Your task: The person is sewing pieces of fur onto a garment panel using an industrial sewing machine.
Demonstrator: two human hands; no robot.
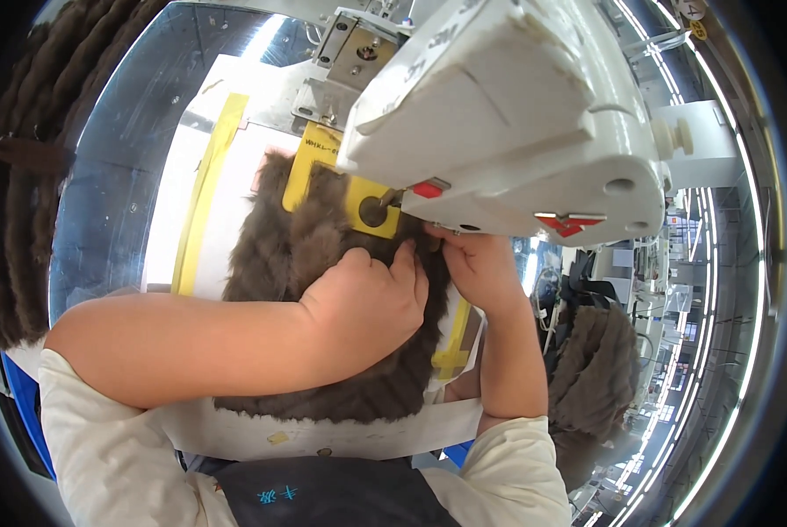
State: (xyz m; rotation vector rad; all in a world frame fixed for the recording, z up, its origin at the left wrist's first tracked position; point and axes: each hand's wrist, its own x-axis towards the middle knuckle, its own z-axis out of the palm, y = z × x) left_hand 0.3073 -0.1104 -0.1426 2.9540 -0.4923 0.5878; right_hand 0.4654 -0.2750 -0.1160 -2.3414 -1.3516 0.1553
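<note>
A brown fur piece (350, 386) lies on the white work surface under the sewing machine head (508, 123). A yellow clamp plate (302, 167) with a cut-out window presses on its far part, and fur shows through the window. My left hand (367, 294) reaches across from the left, its fingers curled down and closed on the fur just near the plate. Beside the machine's needle area, my right hand (481, 268) pinches the right edge of the fur; its fingertips are partly hidden by the machine head and the fur.
Yellow tape strips (207, 198) run along the white surface. A transparent shiny sheet (117, 202) curves at the left, with rolls of brown fur (16, 228) beyond it. Another heap of brown fur (595, 360) is at the right. A metal mechanism (354, 53) stands behind the plate.
</note>
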